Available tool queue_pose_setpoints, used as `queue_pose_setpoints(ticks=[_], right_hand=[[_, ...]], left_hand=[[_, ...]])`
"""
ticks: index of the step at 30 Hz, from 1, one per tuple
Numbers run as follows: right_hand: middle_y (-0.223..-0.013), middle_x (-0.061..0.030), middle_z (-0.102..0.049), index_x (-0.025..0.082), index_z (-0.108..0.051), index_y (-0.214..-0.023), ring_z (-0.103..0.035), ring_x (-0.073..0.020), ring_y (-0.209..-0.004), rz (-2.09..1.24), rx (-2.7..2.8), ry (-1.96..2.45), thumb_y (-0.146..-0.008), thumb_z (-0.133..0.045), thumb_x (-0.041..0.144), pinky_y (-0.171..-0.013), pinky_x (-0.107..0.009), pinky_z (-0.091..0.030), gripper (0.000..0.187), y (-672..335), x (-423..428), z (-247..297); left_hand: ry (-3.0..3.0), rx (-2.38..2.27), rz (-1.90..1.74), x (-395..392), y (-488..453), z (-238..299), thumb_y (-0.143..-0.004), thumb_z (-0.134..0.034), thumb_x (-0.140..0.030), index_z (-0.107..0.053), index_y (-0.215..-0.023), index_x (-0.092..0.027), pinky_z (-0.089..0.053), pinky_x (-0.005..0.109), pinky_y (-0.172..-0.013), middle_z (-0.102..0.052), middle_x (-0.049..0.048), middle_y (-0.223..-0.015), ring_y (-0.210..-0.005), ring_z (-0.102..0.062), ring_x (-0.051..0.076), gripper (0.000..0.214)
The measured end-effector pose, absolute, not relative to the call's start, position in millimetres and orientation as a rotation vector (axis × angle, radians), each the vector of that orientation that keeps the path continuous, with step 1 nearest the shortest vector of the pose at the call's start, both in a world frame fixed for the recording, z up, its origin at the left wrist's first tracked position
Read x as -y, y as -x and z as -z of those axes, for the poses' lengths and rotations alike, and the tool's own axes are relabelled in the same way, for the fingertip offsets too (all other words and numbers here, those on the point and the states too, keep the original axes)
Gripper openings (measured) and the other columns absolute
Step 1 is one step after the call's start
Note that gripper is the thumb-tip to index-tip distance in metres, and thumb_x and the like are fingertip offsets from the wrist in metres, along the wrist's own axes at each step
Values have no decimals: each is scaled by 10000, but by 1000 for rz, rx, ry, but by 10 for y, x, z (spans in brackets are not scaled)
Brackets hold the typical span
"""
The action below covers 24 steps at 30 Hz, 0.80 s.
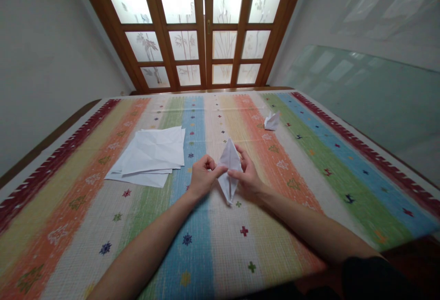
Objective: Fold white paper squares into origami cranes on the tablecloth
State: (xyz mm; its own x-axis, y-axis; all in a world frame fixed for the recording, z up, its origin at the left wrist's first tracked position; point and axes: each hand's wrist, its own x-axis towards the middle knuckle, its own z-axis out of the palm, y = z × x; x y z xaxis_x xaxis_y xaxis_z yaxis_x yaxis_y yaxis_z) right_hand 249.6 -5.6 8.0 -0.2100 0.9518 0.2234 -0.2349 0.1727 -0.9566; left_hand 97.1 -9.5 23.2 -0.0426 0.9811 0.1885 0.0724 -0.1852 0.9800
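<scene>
A white sheet folded into a long diamond, the folded paper [228, 183], is held between my two hands above the striped tablecloth. My left hand [205, 175] has its fingers curled, with the thumb pressing on the diamond's left side near the middle. From the right, my right hand [248, 171] grips the same piece, thumb on its front and fingers behind its right edge. The diamond's points face away from me and toward me. What the fingers do behind the paper is hidden.
Left of my hands lies a loose stack of creased white paper sheets [151, 151]. A small folded white paper figure [272, 120] stands at the back right. The striped tablecloth [185, 263] covers the table; wooden doors with glass panes [206, 30] stand beyond it.
</scene>
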Motion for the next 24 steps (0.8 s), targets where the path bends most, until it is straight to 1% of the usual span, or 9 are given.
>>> queue_pose_setpoints(ticks=[3,6,11,14,16,17,19,21,24], right_hand=[[-826,5,-641,244,-537,-1075,-614,-153,-672,-1461,1217,773,-582,-838,474,-597,-269,-506,622,-2491,30,-45],[-777,12,-638,213,-590,-924,-598,-140,-661,-1519,1128,777,-540,-864,415,-592,-252,-486,513,-2474,13,-39],[-709,29,-629,192,-573,-705,-569,-115,-607,-1513,1059,865,-531,-855,362,-583,-244,-463,372,-2463,-16,-32],[-642,34,-618,192,-569,-670,-552,-115,-556,-1469,1029,971,-567,-828,376,-549,-246,-442,334,-2466,-35,-11],[-614,33,-610,194,-572,-669,-534,-114,-525,-1396,1006,1035,-594,-807,394,-516,-244,-422,318,-2470,-49,-1],[-606,34,-605,196,-571,-672,-526,-114,-515,-1348,994,1060,-601,-799,400,-506,-244,-417,314,-2473,-55,2],[-591,39,-591,202,-557,-672,-516,-117,-507,-1257,966,1092,-601,-791,411,-502,-249,-424,322,-2481,-71,5],[-591,41,-583,207,-541,-678,-519,-124,-516,-1193,933,1102,-599,-785,423,-509,-258,-440,335,-2493,-90,11],[-595,44,-566,209,-528,-691,-509,-124,-520,-1108,886,1108,-602,-773,440,-504,-254,-434,348,-2515,-123,41]], left_hand=[[-1380,-1208,-1360,89,-968,-216,-621,-762,-305,-384,-553,-194,-299,212,-523,-411,-79,-536,-514,-362,71,400],[-1351,-1227,-1394,70,-953,-188,-630,-750,-289,-387,-560,-195,-307,211,-528,-425,-76,-539,-516,-368,74,381],[-1326,-1274,-1452,17,-911,-152,-642,-739,-283,-387,-565,-194,-333,206,-536,-443,-75,-538,-516,-397,75,371],[-1284,-1302,-1512,-1,-906,-147,-665,-725,-285,-402,-590,-190,-345,197,-535,-436,-77,-544,-516,-422,70,345],[-1211,-1267,-1514,1,-919,-144,-653,-737,-282,-461,-702,-185,-371,192,-538,-483,-74,-612,-521,-471,64,297],[-1175,-1226,-1487,7,-930,-139,-631,-752,-274,-489,-806,-184,-387,192,-537,-522,-69,-677,-520,-496,59,328],[-1135,-1119,-1390,27,-959,-121,-583,-776,-244,-472,-1059,-199,-416,193,-535,-578,-47,-824,-526,-540,53,566],[-1136,-1039,-1295,48,-991,-89,-575,-763,-209,-390,-1233,-219,-429,191,-536,-592,-36,-880,-542,-565,55,756],[-1149,-1005,-1223,66,-1020,-36,-624,-679,-153,-361,-1276,-209,-441,190,-540,-585,-55,-804,-553,-581,67,727]])
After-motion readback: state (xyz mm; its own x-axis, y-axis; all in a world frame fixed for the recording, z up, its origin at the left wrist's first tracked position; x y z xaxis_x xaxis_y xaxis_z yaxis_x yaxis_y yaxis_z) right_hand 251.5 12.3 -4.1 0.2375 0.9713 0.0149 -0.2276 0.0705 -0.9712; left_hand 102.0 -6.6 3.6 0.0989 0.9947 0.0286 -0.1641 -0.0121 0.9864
